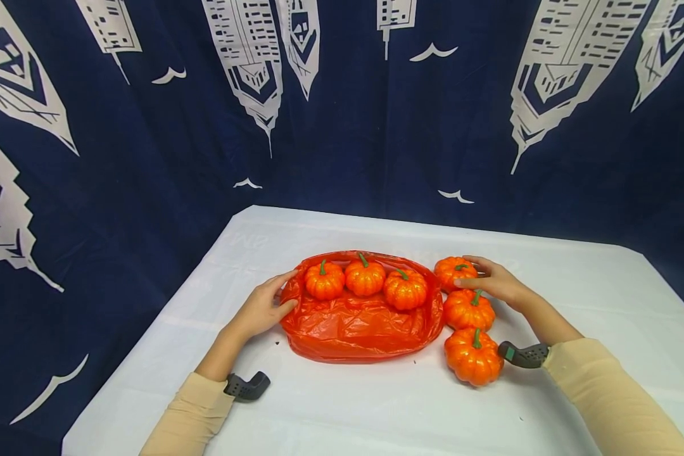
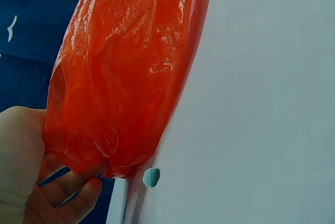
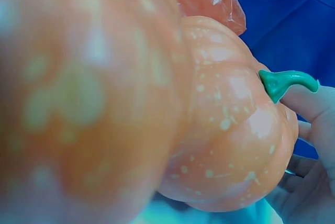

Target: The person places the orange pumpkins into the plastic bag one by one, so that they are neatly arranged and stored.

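A red plastic bag (image 1: 353,329) lies spread on the table with its mouth wide, and three small orange pumpkins (image 1: 365,277) with green stems sit along its far side. At the bag's left edge, my left hand (image 1: 265,307) grips the plastic; in the left wrist view, fingers (image 2: 68,190) curl behind the red film. Right of the bag, three more pumpkins stand in a row. My right hand (image 1: 496,282) holds the farthest pumpkin (image 1: 451,272) between thumb and fingers. Closer to me are the middle pumpkin (image 1: 468,311) and the nearest pumpkin (image 1: 473,358).
The white-covered table (image 1: 348,411) has angled far corners. A dark blue curtain (image 1: 342,158) with white building prints hangs behind it. Black wrist straps (image 1: 247,386) stick out beside both forearms, the right one close to the nearest pumpkin.
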The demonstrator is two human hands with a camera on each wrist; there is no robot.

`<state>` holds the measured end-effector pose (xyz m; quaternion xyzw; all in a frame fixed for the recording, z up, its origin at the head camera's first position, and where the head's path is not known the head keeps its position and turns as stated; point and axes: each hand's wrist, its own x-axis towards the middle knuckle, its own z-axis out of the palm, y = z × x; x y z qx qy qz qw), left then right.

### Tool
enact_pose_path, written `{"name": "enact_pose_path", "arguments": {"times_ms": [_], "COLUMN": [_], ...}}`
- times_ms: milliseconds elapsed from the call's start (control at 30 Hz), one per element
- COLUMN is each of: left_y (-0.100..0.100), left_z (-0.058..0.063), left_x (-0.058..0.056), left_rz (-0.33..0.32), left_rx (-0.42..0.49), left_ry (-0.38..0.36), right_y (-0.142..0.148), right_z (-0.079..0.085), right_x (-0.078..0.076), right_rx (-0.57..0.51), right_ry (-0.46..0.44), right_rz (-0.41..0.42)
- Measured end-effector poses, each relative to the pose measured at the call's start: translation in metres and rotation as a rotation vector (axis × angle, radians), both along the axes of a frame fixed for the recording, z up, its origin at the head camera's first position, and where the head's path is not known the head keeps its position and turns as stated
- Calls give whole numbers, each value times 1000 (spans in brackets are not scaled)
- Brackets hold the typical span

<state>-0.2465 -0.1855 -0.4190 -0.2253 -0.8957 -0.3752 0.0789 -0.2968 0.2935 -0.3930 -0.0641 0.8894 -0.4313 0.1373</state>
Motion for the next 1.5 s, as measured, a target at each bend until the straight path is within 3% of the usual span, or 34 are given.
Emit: {"name": "enact_pose_path", "arguments": {"times_ms": [733,1500], "left_y": [1,0], "left_z": [2,1], "left_x": [1,1], "left_rz": [-2,-7], "left_rx": [-1,0], "left_ry": [8,0], "right_y": [0,-5], "right_z": [-2,26], "right_x": [5,15], "right_rx": [-16,-166], "right_ry": [39,91], "right_rz": [-106,-126]}}
